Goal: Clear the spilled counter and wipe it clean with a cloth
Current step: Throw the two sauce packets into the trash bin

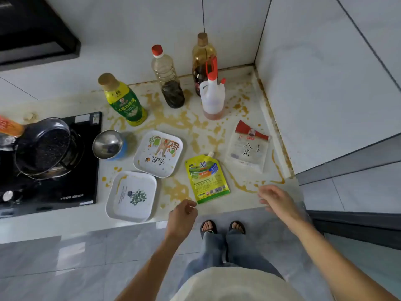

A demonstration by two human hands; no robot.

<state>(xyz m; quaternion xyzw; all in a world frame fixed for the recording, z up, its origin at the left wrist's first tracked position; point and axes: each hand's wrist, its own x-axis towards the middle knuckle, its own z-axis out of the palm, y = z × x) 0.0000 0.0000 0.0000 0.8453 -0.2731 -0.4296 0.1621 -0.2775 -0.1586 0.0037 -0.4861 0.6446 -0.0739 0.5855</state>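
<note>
Yellow-brown spill (173,120) streaks the white counter (249,101). On it stand a green-labelled bottle (123,101), a red-capped dark-sauce bottle (167,81), a tall brown bottle (202,55) and a white jug (212,98). A green pouch (206,178) and a clear spice packet (247,148) lie flat nearer me. Two square trays (159,153) (131,196) and a steel bowl (107,144) sit at the left. My left hand (183,213) hovers at the front edge with loosely curled fingers, holding nothing. My right hand (275,199) hangs relaxed right of the pouch, holding nothing. No cloth is in view.
A black stove (84,170) with a dark pan (43,146) fills the left. An orange packet (9,127) lies at the far left edge. Tiled walls close the back and right corner. My sandalled feet (223,228) stand on the grey floor below the counter's edge.
</note>
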